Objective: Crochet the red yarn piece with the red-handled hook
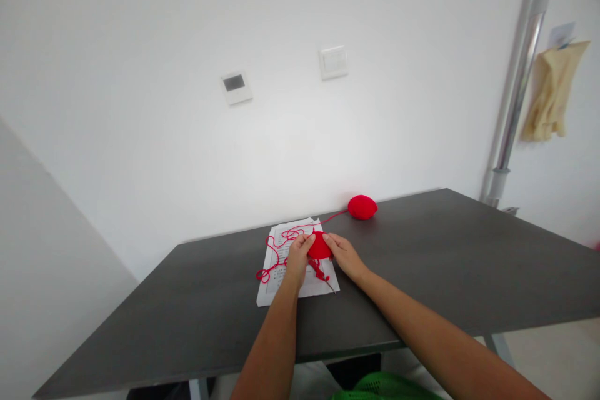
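Between my two hands is a small red crocheted piece (320, 246), held over a printed sheet of paper (272, 292). My left hand (299, 255) pinches its left edge, thumb on top. At its right edge my right hand (344, 254) pinches in the same way. Loose red yarn (265, 275) lies in loops across the paper, left of my left hand. A thin hook (330, 286) rests at the paper's lower right, beside a small tangle of red yarn (319, 270). One strand runs back to a red ball of yarn (362, 207) near the wall.
The dark table (422, 262) stands against a white wall. On the wall are a thermostat (237, 87) and a light switch (334, 62). At the right, a metal pole (522, 75) rises behind the table, and pale yellow gloves (553, 94) hang beyond it.
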Demonstrator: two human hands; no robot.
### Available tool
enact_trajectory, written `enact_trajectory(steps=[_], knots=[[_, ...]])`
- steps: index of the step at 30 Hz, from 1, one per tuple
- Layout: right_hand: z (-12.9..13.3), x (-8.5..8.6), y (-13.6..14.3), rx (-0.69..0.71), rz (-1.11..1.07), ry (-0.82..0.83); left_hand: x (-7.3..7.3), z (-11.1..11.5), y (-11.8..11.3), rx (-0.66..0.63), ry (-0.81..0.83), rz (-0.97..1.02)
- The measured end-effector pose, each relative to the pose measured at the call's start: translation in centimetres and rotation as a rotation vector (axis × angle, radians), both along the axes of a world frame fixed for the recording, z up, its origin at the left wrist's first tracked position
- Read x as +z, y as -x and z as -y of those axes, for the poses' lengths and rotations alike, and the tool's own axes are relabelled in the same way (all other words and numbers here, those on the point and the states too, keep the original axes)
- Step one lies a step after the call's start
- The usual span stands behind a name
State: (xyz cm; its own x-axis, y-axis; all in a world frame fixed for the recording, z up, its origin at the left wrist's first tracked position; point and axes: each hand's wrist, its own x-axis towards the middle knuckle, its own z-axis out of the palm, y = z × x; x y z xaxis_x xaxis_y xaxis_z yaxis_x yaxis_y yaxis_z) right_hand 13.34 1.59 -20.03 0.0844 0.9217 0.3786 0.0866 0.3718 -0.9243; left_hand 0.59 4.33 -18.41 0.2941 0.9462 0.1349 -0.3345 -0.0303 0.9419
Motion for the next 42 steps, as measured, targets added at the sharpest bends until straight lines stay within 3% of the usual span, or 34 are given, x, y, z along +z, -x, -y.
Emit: enact_trajectory(steps=[4, 8, 24, 28, 34, 38, 42], knots=[[0.3, 0.3, -0.2, -0.154, 0.069, -0.059, 0.0, 0.4, -0.2, -0.133, -0.017, -0.149], [0.5, 0.5, -0.3, -0.199, 0.094, -0.058, -0.2, 0.5, -0.2, -0.228, -0.052, -0.228], [-1.0, -0.5, -0.1, -0.148, -0.189, 0.094, -0.4, 0.2, -0.4, -0.120, -0.174, -0.247], [-1.0, -0.6, -0.3, -0.168, -0.165, 0.066, -0.3, 0.1, -0.5, -0.152, -0.187, -0.258], [-0.7, -0.4, -0.4, -0.193, -0.066, 0.026, -0.4, 0.1, -0.4, -0.219, -0.067, -0.175], [-0.3, -0.2, -0.4, -0.209, -0.015, 0.027, -0.5, 0.1, -0.2, -0.173, -0.070, -0.285], [-0.1, 0.1, -0.4, -0.185, -0.017, 0.032, -0.6, 0.0, -0.1, -0.205, -0.124, -0.436]])
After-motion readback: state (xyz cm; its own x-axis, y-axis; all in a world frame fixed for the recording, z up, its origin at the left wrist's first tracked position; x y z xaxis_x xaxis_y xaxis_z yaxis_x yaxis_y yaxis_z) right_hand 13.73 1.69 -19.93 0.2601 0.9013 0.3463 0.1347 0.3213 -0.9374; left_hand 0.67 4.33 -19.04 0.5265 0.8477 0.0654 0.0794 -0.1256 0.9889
